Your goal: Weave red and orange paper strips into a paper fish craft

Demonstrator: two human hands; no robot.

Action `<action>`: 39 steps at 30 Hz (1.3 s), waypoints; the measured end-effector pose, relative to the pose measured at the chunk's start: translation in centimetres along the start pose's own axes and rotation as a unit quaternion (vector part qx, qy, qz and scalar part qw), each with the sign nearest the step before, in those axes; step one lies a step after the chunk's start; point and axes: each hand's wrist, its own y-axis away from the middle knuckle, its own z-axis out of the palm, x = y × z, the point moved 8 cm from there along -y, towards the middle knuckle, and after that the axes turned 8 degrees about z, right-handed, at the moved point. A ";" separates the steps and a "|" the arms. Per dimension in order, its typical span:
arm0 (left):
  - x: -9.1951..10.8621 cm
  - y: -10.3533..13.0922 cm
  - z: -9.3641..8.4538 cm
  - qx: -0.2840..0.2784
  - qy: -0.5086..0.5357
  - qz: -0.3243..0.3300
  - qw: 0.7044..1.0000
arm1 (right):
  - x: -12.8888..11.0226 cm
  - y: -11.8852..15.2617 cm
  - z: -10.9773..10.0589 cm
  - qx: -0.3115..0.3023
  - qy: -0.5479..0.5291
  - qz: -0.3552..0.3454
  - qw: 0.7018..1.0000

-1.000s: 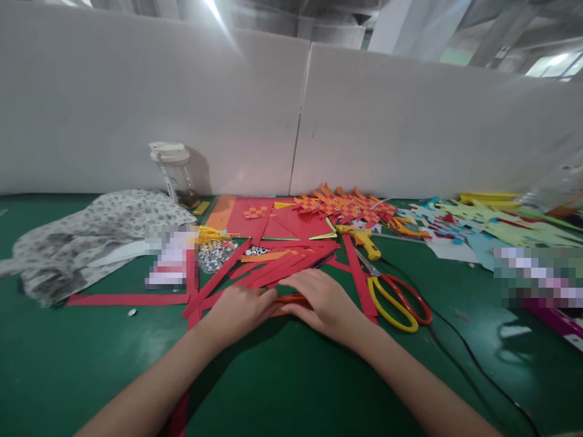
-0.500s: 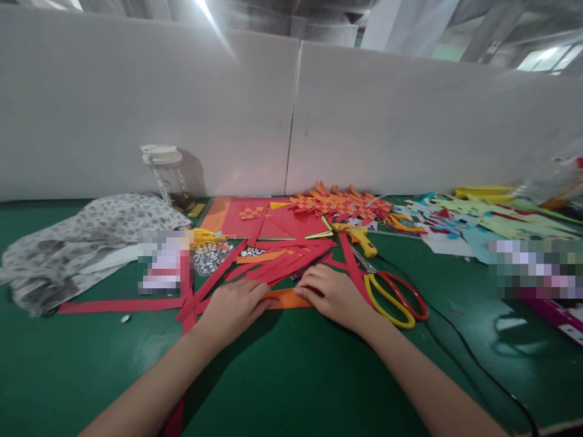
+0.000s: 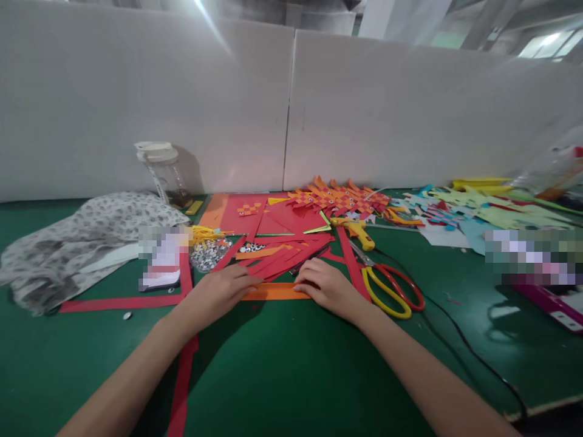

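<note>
An orange paper strip (image 3: 274, 292) lies level between my two hands, near the green table's middle. My left hand (image 3: 218, 292) is closed on its left part, fingers pressed together. At its right end my right hand (image 3: 324, 287) pinches the strip between thumb and fingers. Just beyond the hands lies a loose pile of red strips (image 3: 277, 262), with a few orange ones among them. Long red strips (image 3: 121, 303) also lie to the left, and another (image 3: 183, 382) runs toward the front edge past my left wrist.
Scissors (image 3: 394, 294) and a yellow glue gun (image 3: 357, 232) with a black cable lie right of my right hand. Googly eyes (image 3: 212, 255), a phone (image 3: 164, 267), cloth (image 3: 95, 243) and a bottle (image 3: 159, 173) stand or lie left. Woven orange-red pieces (image 3: 334, 197) lie behind.
My left hand has moved left along the orange strip, and more of the strip shows between the hands. My right hand still holds its end. The view has shifted slightly.
</note>
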 end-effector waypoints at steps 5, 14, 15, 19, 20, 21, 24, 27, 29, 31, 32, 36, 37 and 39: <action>0.7 0.6 0.1 -0.018 -0.048 0.047 0.998 | -1.0 0.1 0.2 0.036 0.072 -0.033 0.996; 1.8 1.3 0.4 0.004 -0.110 0.091 0.990 | -2.7 2.7 0.7 -0.023 0.184 -0.136 0.973; 1.9 1.4 0.5 0.013 -0.115 0.097 0.989 | -2.7 2.9 0.6 -0.028 0.187 -0.136 0.973; 2.2 1.8 0.5 0.035 -0.147 0.131 0.980 | -2.5 3.0 0.5 -0.041 0.200 -0.119 0.972; 2.3 1.8 0.5 0.032 -0.160 0.141 0.977 | -2.4 2.9 0.6 -0.045 0.201 -0.115 0.972; 2.4 1.8 0.5 0.026 -0.173 0.150 0.973 | -2.3 2.8 0.7 -0.050 0.201 -0.112 0.972; 2.5 1.6 0.6 0.003 -0.197 0.163 0.967 | -2.0 2.7 0.9 -0.062 0.190 -0.103 0.974; 2.6 1.5 0.4 -0.014 -0.185 0.157 0.970 | -1.8 2.8 0.9 -0.078 0.176 -0.094 0.977; 2.7 1.5 0.3 -0.021 -0.160 0.154 0.975 | -2.0 2.8 0.8 -0.085 0.170 -0.091 0.978; 2.8 1.4 0.2 -0.020 -0.144 0.151 0.978 | -2.3 2.7 0.5 -0.084 0.164 -0.088 0.979; 2.9 1.4 0.1 -0.014 -0.145 0.152 0.978 | -2.5 2.7 0.4 -0.080 0.162 -0.088 0.980; 3.0 1.3 -0.2 0.033 -0.180 0.162 0.970 | -2.9 2.5 0.1 -0.051 0.168 -0.101 0.979; 3.0 1.3 -0.2 0.043 -0.183 0.166 0.968 | -2.9 2.5 0.1 -0.040 0.171 -0.105 0.979; 3.0 1.4 -0.2 0.057 -0.182 0.173 0.966 | -2.8 2.4 0.0 -0.014 0.174 -0.111 0.978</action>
